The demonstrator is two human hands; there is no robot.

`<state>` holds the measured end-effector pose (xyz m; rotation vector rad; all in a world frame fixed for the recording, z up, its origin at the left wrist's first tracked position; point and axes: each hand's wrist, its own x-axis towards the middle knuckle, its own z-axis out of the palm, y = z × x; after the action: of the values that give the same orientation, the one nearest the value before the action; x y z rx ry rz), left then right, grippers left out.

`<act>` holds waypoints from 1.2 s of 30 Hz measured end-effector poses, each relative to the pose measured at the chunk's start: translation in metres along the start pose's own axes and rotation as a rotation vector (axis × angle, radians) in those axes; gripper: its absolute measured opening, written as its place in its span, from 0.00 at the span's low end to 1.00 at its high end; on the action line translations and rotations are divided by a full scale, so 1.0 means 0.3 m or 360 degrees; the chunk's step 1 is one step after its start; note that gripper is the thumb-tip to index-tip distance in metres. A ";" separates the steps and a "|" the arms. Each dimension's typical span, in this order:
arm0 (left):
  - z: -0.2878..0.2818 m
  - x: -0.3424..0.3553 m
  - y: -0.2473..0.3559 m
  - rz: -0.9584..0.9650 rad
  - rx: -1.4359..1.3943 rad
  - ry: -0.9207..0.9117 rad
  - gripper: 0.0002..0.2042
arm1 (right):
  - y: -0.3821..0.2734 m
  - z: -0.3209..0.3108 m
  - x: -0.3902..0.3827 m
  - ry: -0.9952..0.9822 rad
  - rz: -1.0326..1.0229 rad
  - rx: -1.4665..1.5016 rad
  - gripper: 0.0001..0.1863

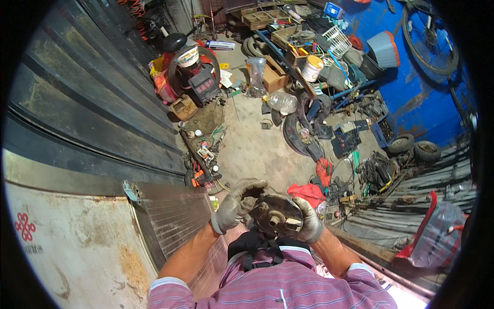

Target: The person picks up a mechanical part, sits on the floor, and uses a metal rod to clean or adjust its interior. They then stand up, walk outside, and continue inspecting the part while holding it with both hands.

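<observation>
Close to my chest I hold a round, dirty metal brake plate [264,220] with a raised hub at its middle. My left hand [237,205], in a worn grey-white work glove, is curled at the plate's left edge, its thumb near the rim. On the opposite side my right hand [310,222], gloved the same way, grips the right edge. The plate's underside and some fingertips are hidden. A red cloth [307,194] lies on the floor just beyond my right hand.
A bench piled with parts, a white bucket [312,68] and a basket stands far right. Black curved fenders [294,135] and a clear plastic jug [282,103] lie on the floor. Small tyres [426,151] sit by the blue wall. A metal shutter [98,87] rises at left.
</observation>
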<state>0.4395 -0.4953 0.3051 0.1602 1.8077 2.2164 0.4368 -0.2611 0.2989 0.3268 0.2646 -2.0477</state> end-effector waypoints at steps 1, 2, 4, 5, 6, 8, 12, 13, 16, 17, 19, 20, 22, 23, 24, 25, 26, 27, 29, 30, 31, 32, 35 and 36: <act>-0.041 0.038 -0.011 0.0081 0.0011 0.0016 0.42 | -0.023 0.006 0.052 -0.0001 0.0031 -0.0021 0.37; -0.082 0.080 -0.035 0.0182 -0.0128 0.0031 0.36 | -0.048 0.013 0.108 -0.0003 0.0064 -0.0043 0.36; -0.134 0.137 -0.027 0.0088 -0.0369 -0.0077 0.36 | -0.100 0.019 0.220 -0.0087 0.0133 0.0083 0.34; -0.167 0.164 -0.026 -0.0051 -0.0514 -0.0193 0.36 | -0.132 0.014 0.281 -0.0070 0.0155 0.0141 0.34; -0.199 0.194 -0.028 0.0011 -0.0688 -0.0169 0.34 | -0.174 0.018 0.338 -0.0061 0.0243 0.0220 0.34; -0.269 0.267 -0.032 -0.0042 -0.0673 0.0059 0.34 | -0.264 0.003 0.464 0.0042 0.0374 0.0262 0.33; -0.412 0.438 0.005 0.0098 -0.0397 0.0448 0.37 | -0.446 0.056 0.696 0.0210 0.0462 0.0233 0.31; -0.434 0.472 0.002 0.0005 -0.0484 0.0571 0.37 | -0.489 0.075 0.741 0.0297 0.0482 0.0153 0.30; -0.522 0.594 0.039 -0.0026 -0.0367 0.0711 0.36 | -0.621 0.146 0.870 0.0324 0.0533 0.0017 0.34; -0.546 0.627 0.042 -0.0060 -0.0397 0.0760 0.36 | -0.651 0.157 0.899 0.0302 0.0536 0.0027 0.34; -0.553 0.696 0.013 0.0105 -0.0098 0.0902 0.40 | -0.693 0.160 0.953 0.0254 0.0527 0.0055 0.34; -0.558 0.714 0.039 -0.0048 -0.0128 0.0950 0.40 | -0.731 0.161 0.992 0.0147 0.0606 0.0117 0.33; -0.603 0.787 0.073 0.0046 -0.0406 0.0930 0.40 | -0.777 0.240 1.061 0.0269 0.0561 0.0040 0.31; -0.645 0.823 0.070 0.0079 -0.0554 0.0877 0.40 | -0.798 0.277 1.091 0.0340 0.0519 0.0005 0.30; -0.710 0.862 0.085 -0.0032 -0.0614 0.0825 0.40 | -0.814 0.253 1.129 0.0167 0.0541 0.0046 0.31; -0.742 0.912 0.158 -0.0040 -0.0649 0.0799 0.36 | -0.798 0.272 1.186 0.0381 0.0465 0.0154 0.31; -0.777 0.935 0.180 -0.0001 -0.0640 0.0831 0.35 | -0.805 0.290 1.229 0.0371 0.0453 0.0111 0.31; -0.817 0.954 0.191 0.0038 -0.0631 0.0864 0.34 | -0.814 0.307 1.269 0.0361 0.0441 0.0068 0.30; -0.942 0.987 0.188 0.0089 -0.0442 0.0775 0.37 | -0.832 0.343 1.362 0.0384 0.0398 -0.0023 0.29; -1.013 0.995 0.186 0.0153 -0.0311 0.0744 0.39 | -0.847 0.362 1.404 0.0318 0.0382 -0.0106 0.32; -1.069 1.021 0.195 0.0213 -0.0165 0.0710 0.41 | -0.872 0.381 1.447 0.0240 0.0364 -0.0181 0.34; -1.066 1.061 0.278 0.0238 0.0204 0.0914 0.44 | -0.901 0.387 1.479 0.0201 0.0352 -0.0091 0.35; -1.137 1.097 0.373 0.0405 0.0920 0.0842 0.41 | -0.976 0.451 1.607 0.0115 0.0331 -0.0074 0.37; -1.149 1.108 0.386 0.0450 0.1142 0.0906 0.39 | -0.995 0.499 1.648 0.0066 0.0397 -0.0083 0.37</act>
<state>0.0166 -0.7479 0.3153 -0.0993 3.0066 1.7637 -0.0712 -0.5738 0.2868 0.3523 0.2873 -1.7872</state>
